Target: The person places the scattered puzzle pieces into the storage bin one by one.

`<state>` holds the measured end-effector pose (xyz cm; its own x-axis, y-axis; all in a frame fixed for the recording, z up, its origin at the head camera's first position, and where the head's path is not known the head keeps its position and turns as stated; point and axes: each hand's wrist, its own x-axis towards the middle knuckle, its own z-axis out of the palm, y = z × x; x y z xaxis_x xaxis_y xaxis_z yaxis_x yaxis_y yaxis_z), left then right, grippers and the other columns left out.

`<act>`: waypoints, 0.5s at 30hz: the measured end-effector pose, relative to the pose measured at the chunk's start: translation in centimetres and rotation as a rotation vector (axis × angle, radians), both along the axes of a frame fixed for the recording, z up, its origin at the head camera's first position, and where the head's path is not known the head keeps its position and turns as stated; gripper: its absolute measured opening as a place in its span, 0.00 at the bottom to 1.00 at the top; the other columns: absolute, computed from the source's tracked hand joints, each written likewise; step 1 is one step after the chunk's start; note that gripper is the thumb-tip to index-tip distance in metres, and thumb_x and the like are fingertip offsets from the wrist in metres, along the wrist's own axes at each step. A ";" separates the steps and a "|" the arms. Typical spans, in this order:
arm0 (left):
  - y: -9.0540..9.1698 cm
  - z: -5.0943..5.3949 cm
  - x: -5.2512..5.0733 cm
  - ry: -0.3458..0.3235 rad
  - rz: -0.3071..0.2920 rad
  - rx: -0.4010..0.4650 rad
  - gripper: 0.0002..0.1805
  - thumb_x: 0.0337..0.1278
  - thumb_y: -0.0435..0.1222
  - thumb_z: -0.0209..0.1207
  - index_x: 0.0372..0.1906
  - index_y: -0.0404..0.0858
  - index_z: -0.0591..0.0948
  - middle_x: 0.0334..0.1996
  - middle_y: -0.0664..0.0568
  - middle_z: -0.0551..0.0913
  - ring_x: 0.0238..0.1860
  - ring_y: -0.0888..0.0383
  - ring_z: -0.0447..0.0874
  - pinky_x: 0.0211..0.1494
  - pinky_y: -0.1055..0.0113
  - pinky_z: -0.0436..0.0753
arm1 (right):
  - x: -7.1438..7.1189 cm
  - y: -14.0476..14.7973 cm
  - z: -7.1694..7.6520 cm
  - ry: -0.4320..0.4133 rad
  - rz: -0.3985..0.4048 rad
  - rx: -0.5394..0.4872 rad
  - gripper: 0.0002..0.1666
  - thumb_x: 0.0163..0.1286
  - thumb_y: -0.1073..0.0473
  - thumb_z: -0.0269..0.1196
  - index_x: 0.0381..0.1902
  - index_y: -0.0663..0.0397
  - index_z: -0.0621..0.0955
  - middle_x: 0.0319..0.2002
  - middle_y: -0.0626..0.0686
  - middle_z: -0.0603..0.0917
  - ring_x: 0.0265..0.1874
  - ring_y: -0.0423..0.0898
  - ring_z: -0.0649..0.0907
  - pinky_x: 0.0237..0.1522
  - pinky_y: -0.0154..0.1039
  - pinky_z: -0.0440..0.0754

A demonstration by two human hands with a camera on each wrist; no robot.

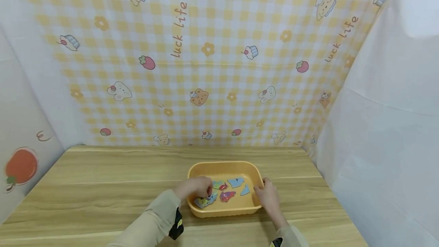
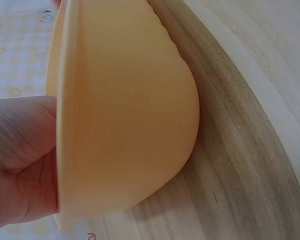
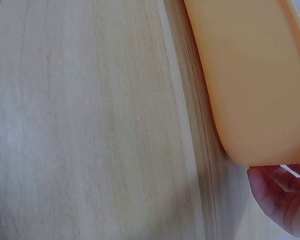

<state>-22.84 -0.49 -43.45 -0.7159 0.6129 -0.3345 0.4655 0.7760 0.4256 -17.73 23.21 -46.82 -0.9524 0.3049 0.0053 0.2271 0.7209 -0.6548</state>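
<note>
A yellow-orange plastic tub (image 1: 236,212) with rounded corners stands on the wooden table. Inside it lie several flat, irregular colourful pieces, among them a pink-purple piece (image 1: 227,196), a light blue piece (image 1: 236,182) and a patterned blue-yellow piece (image 1: 205,200). My left hand (image 1: 197,186) reaches over the tub's left rim, bent down close to the patterned piece. In the left wrist view the tub wall (image 2: 130,110) hides its fingertips, so whether they pinch a piece cannot be told. My right hand (image 1: 269,197) grips the right rim, thumb toward the inside.
The wooden table (image 1: 120,186) extends around the tub. Behind it hangs a yellow-checked cloth (image 1: 219,75) with cartoon prints. White sheeting (image 1: 384,125) closes off the right side, and another printed sheet (image 1: 24,132) stands at the left.
</note>
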 end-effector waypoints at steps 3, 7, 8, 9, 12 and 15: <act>-0.1 0.2 0.2 -0.004 0.007 0.025 0.04 0.48 0.25 0.60 0.23 0.35 0.79 0.22 0.53 0.76 0.24 0.63 0.67 0.26 0.75 0.68 | 0.0 0.1 -0.1 -0.003 -0.006 -0.012 0.19 0.59 0.62 0.57 0.45 0.71 0.72 0.31 0.64 0.81 0.23 0.47 0.79 0.21 0.37 0.76; -0.7 0.3 0.1 -0.034 0.025 0.128 0.05 0.48 0.24 0.58 0.23 0.33 0.76 0.20 0.54 0.72 0.23 0.61 0.67 0.25 0.73 0.66 | -0.2 0.1 -0.1 -0.004 -0.006 -0.018 0.19 0.59 0.62 0.57 0.45 0.71 0.72 0.30 0.63 0.81 0.23 0.47 0.79 0.21 0.37 0.76; -1.0 0.3 0.1 -0.034 0.024 0.162 0.04 0.48 0.24 0.57 0.24 0.33 0.75 0.21 0.54 0.72 0.24 0.60 0.68 0.25 0.72 0.66 | -0.2 0.1 -0.1 -0.002 -0.005 -0.018 0.19 0.59 0.62 0.57 0.45 0.71 0.72 0.30 0.63 0.81 0.23 0.47 0.79 0.22 0.37 0.76; -1.3 0.4 0.1 -0.030 0.024 0.197 0.03 0.48 0.24 0.57 0.25 0.32 0.75 0.22 0.53 0.72 0.24 0.60 0.68 0.26 0.71 0.67 | -0.2 0.1 -0.1 -0.002 -0.005 -0.017 0.19 0.59 0.62 0.58 0.45 0.71 0.72 0.30 0.63 0.81 0.23 0.47 0.79 0.22 0.38 0.76; -2.2 0.5 0.0 0.023 0.019 0.285 0.01 0.51 0.25 0.55 0.30 0.32 0.75 0.26 0.52 0.74 0.28 0.59 0.70 0.30 0.69 0.70 | -0.2 0.1 -0.1 0.003 -0.008 -0.013 0.19 0.58 0.62 0.58 0.44 0.71 0.73 0.31 0.63 0.81 0.23 0.47 0.79 0.22 0.38 0.76; -3.2 0.6 0.0 0.096 0.030 0.357 0.02 0.54 0.27 0.55 0.33 0.32 0.77 0.29 0.52 0.77 0.31 0.60 0.73 0.34 0.69 0.73 | -0.1 0.1 -0.1 0.004 -0.010 -0.014 0.18 0.58 0.62 0.57 0.44 0.71 0.73 0.31 0.63 0.81 0.23 0.47 0.78 0.22 0.37 0.76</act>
<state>-22.89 -3.72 -42.82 -0.7529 0.6572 -0.0341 0.4958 0.6006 0.6272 -17.85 23.34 -46.96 -0.9492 0.3146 0.0051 0.2314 0.7090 -0.6661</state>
